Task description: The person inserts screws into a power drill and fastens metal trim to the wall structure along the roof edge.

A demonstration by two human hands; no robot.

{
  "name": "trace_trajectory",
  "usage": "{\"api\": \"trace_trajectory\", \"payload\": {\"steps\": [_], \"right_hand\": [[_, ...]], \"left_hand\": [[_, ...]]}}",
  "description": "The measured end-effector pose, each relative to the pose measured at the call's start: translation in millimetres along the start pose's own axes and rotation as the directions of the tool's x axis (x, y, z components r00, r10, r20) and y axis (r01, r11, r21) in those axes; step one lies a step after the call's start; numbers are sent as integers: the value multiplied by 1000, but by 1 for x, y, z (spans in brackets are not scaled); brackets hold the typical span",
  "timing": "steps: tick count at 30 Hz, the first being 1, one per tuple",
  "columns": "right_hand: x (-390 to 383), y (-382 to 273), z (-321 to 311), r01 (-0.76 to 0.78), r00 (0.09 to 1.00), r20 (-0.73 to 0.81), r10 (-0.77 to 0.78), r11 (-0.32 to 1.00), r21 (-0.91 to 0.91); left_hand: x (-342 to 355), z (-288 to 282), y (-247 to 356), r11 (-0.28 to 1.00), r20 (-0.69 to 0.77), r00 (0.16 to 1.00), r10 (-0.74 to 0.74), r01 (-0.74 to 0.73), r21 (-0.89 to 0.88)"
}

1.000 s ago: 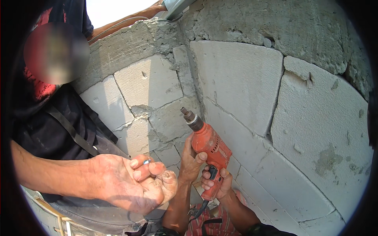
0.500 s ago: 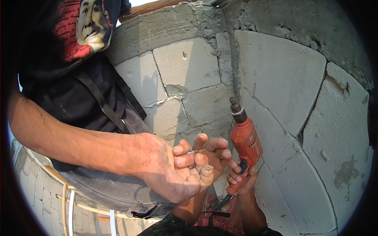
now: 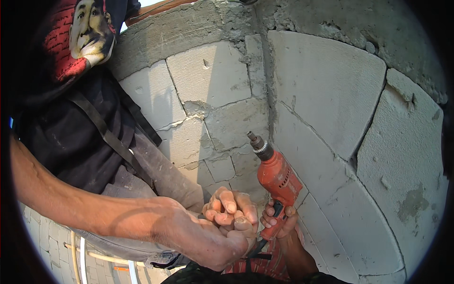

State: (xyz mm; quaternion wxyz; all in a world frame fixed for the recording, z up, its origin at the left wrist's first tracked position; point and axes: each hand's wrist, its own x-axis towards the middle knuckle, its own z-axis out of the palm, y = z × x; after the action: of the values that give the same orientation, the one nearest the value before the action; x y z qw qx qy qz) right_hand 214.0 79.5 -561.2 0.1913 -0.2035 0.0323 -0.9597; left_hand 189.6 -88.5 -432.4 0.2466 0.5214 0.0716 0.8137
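My right hand [image 3: 286, 224] is wrapped round the handle of a red corded power drill [image 3: 279, 177], its chuck pointing up and a little left. A short socket-like bit [image 3: 253, 137] sits in the chuck. Left of the drill, my left hand [image 3: 243, 202] has its fingers bent down into the cupped hand [image 3: 222, 239] of a co-worker, whose bare arm reaches in from the left. The two hands touch and overlap, so their fingers are hard to tell apart. Whatever lies between them is hidden.
The co-worker, in a dark printed shirt and dusty grey trousers [image 3: 163, 177], stands close on the left. Pale block walls [image 3: 326, 90] meet in a corner ahead and run along the right. Poles [image 3: 113, 258] show at the lower left.
The small metal screw seen between the fingers is now out of sight. My left fingers have curled into the co-worker's palm. The drill has shifted left and lower in view, tilting further left.
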Motion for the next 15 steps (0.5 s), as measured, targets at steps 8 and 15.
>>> {"api": "trace_trajectory", "payload": {"steps": [8,15], "right_hand": [[-6,11,0,-20,999,-33,20,1000,11],[-16,8,-9,-7,999,-46,8,1000,21]], "left_hand": [[-7,0,-14,985,-80,986,148,-140,98],[-2,-7,-31,988,43,988,148,-146,-57]]}}
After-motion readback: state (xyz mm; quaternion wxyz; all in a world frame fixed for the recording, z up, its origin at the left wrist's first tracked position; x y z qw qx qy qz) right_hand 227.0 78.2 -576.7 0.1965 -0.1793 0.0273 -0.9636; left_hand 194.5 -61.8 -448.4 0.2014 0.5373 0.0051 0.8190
